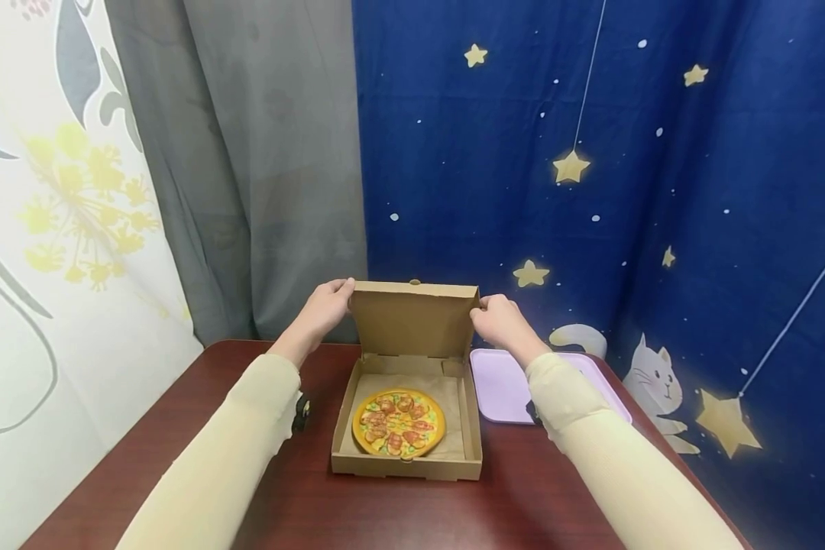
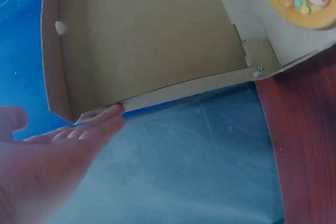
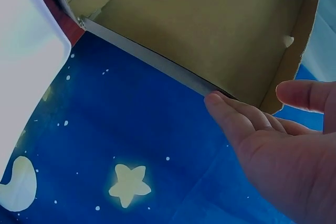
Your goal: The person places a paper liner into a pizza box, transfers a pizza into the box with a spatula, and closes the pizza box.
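Note:
A cardboard pizza box [image 1: 440, 469] stands on the table with its lid [image 1: 412, 325] raised upright at the back. Inside lies a round pizza [image 1: 399, 424] with a yellow crust and brownish toppings, left of the box's middle. My left hand [image 1: 326, 309] touches the lid's left side near its top corner. In the left wrist view its fingers [image 2: 100, 121] lie straight along the lid's side flap, thumb apart. Across from it, my right hand [image 1: 502, 321] touches the right top corner. Its fingers [image 3: 231, 111] are extended against the side flap, with the thumb away from the cardboard.
A pale purple tray [image 1: 502, 389] lies to the right of the box, partly behind my right forearm. The dark red table [image 1: 302, 496] ends near a grey curtain [image 1: 302, 168] and a blue curtain [image 1: 440, 191] with stars.

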`<action>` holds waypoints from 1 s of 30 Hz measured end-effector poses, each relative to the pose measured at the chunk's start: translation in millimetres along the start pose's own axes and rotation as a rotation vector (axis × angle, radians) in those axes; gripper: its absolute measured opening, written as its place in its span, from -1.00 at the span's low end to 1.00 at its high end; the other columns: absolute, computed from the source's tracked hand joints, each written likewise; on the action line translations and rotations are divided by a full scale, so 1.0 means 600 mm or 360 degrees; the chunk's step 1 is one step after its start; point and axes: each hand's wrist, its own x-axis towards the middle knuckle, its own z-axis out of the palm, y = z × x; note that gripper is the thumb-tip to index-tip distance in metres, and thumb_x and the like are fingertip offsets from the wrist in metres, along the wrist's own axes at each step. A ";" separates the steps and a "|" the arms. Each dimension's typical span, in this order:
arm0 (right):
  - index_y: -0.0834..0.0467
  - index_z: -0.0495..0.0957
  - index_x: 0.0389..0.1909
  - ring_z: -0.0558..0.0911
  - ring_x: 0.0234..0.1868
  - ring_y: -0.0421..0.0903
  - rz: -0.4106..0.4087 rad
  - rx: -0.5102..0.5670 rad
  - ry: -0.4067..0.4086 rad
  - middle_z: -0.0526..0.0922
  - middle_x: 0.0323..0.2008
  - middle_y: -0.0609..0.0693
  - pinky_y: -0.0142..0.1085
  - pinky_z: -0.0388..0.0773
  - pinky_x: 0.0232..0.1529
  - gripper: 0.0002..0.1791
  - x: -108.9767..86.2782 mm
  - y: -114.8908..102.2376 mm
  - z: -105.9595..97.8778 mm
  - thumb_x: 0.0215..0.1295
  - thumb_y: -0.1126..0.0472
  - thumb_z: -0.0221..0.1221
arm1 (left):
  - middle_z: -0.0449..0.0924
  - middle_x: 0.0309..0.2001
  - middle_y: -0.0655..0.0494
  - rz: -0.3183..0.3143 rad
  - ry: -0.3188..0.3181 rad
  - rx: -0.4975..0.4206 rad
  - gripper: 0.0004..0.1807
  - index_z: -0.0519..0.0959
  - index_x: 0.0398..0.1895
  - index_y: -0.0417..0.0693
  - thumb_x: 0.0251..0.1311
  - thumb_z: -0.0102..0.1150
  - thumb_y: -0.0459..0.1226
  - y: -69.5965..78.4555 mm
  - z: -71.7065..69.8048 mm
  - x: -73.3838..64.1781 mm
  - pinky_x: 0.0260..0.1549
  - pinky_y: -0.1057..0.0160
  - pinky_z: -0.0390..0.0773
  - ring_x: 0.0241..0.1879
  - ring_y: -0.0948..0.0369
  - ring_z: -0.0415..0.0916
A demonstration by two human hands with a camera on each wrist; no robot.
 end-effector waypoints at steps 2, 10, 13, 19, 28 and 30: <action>0.31 0.61 -0.09 0.30 -0.62 -0.16 -0.0017 0.0000 -0.0007 0.30 -0.66 -0.10 -0.29 0.29 -0.50 -0.63 -0.006 0.003 0.001 0.51 0.19 -0.12 | 0.36 0.55 -0.22 0.0005 0.0000 0.0036 -0.27 0.10 0.72 -0.09 0.71 -0.34 0.13 -0.001 -0.002 -0.006 0.61 -0.25 0.21 0.49 -0.18 0.40; 0.38 0.55 0.31 0.45 -0.45 -0.09 -0.0081 -0.0042 -0.0039 0.51 -0.44 0.04 -0.28 0.38 -0.41 -0.47 -0.031 0.011 0.003 0.51 0.19 -0.11 | 0.46 0.46 -0.22 0.0031 0.0018 0.0126 -0.30 0.22 0.68 -0.06 0.70 -0.28 0.12 -0.001 -0.004 -0.028 0.51 -0.24 0.36 0.25 -0.15 0.57; 0.41 0.42 0.46 0.54 -0.35 -0.03 -0.0095 -0.0057 -0.0033 0.65 -0.20 0.18 -0.26 0.45 -0.35 -0.40 -0.038 0.011 0.001 0.52 0.20 -0.11 | 0.40 0.54 -0.16 0.0049 0.0024 0.0143 -0.30 0.24 0.67 -0.05 0.69 -0.25 0.13 0.004 -0.003 -0.034 0.46 -0.22 0.42 0.24 -0.13 0.59; 0.42 0.38 0.49 0.64 -0.15 0.05 -0.0127 -0.0070 -0.0027 0.71 0.13 0.29 -0.21 0.55 -0.23 -0.38 -0.051 0.010 -0.002 0.53 0.18 -0.09 | 0.37 0.57 -0.16 0.0067 0.0039 0.0145 -0.30 0.23 0.67 -0.07 0.69 -0.24 0.11 0.010 -0.003 -0.043 0.46 -0.23 0.44 0.24 -0.17 0.62; 0.42 0.45 0.44 0.67 -0.12 0.03 -0.0142 -0.0082 -0.0028 0.74 0.12 0.28 -0.18 0.63 -0.17 -0.40 -0.072 0.011 -0.002 0.50 0.19 -0.06 | 0.35 0.58 -0.18 0.0092 -0.0014 0.0195 -0.27 0.16 0.70 -0.09 0.68 -0.24 0.13 0.001 0.004 -0.054 0.42 -0.23 0.48 0.25 -0.15 0.64; 0.43 0.43 0.45 0.72 0.00 0.08 -0.0145 -0.0077 -0.0033 0.72 0.21 0.31 -0.09 0.69 -0.06 -0.40 -0.080 0.012 -0.001 0.51 0.19 -0.05 | 0.36 0.58 -0.18 0.0089 -0.0016 0.0208 -0.26 0.15 0.70 -0.09 0.68 -0.24 0.14 -0.001 0.004 -0.057 0.42 -0.23 0.48 0.23 -0.15 0.66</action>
